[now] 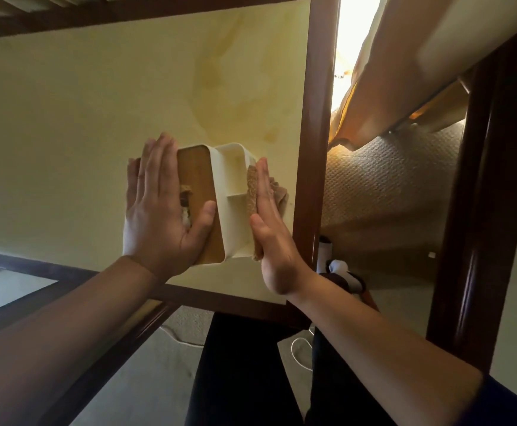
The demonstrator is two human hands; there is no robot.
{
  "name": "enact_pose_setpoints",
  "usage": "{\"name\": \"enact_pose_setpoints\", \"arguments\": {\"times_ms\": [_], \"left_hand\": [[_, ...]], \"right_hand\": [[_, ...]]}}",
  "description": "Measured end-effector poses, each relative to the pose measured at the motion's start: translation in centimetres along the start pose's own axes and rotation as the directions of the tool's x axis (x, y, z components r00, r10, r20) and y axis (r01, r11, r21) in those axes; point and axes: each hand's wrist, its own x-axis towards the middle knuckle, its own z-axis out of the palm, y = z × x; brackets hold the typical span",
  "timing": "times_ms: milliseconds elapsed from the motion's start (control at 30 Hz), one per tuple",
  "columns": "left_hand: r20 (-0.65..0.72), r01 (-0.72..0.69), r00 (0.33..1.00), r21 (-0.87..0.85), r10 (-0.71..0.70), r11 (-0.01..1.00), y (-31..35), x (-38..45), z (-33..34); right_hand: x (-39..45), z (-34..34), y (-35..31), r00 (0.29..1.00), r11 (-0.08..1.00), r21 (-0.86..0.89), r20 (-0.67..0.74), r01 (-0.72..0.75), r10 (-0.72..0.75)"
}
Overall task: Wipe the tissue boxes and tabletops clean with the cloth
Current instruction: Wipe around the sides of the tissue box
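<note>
A: Any writing we can read?
B: We can't make out any on the cream plastic tissue box with its brown wooden lid (203,198), mid-frame on the pale yellow tabletop (82,133).
A: Our hands?
B: Left hand (162,210) lies flat, fingers straight, on the lid. Right hand (269,222), fingers straight together, presses the tan patterned cloth (252,192) against the box's side.

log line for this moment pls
left hand flat on wooden lid of white plastic tissue box | right hand presses tan cloth on box side | cream tabletop
</note>
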Motion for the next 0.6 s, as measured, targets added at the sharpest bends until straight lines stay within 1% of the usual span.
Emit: {"name": "enact_pose_setpoints", "arguments": {"times_ms": [67,200,333,433,500,600], "left_hand": [[0.000,0.001,1.000,-0.002,-0.001,1.000,-0.1,0.0,0.0],[0.007,-0.002,1.000,0.007,0.002,1.000,-0.3,0.1,-0.1],[0.008,0.003,1.000,0.005,-0.003,1.000,-0.2,0.1,-0.3],[0.004,0.008,1.000,0.012,-0.008,1.000,-0.1,0.0,-0.2],[0.006,0.008,1.000,0.014,-0.009,1.000,-0.2,-0.1,-0.2],[0.008,0.007,1.000,0.020,-0.007,1.000,-0.2,-0.1,-0.1]], "right_hand": [[0.9,-0.1,-0.2,1.000,1.000,0.015,0.006,-0.018,0.018],[4.4,-0.5,-1.2,0.999,0.998,-0.049,-0.025,-0.034,0.033],[7.3,-1.0,-2.9,1.000,0.988,-0.155,-0.025,0.015,-0.019],[6.2,-1.1,-2.3,0.996,0.971,-0.227,-0.016,0.080,-0.086],[4.5,-0.8,-1.4,0.997,0.979,-0.192,-0.031,0.069,-0.076],[1.2,-0.1,-0.1,1.000,0.997,-0.073,-0.017,-0.001,0.000]]}}
